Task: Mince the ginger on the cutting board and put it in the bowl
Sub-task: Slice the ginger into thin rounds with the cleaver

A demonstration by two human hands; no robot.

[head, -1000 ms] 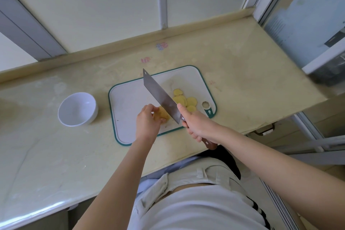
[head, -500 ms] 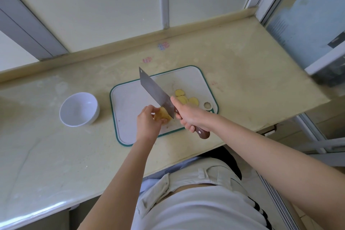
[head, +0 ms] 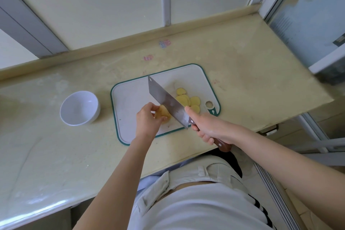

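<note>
Head view: the grip of the right hand (head: 211, 129) is clamped round the wooden handle (head: 222, 145) of a cleaver (head: 166, 102), whose blade is held tilted over the cutting board (head: 128, 97). The ginger piece (head: 165, 115) is pinched in the curled grip of the left hand (head: 147, 121) on the board, just left of the blade. Cut ginger slices (head: 188, 100) are laid right of the blade. A white bowl (head: 79, 108) is stood on the bench (head: 242, 73), left of the board.

I see a pale, stone-like countertop (head: 242, 65) across mid-frame. A white, green-rimmed cutting board (head: 130, 102) lies at centre, with a white bowl (head: 94, 117) left of it, apart. The small pink and blue marks (head: 165, 43) above the board are possibly stickers.
</note>
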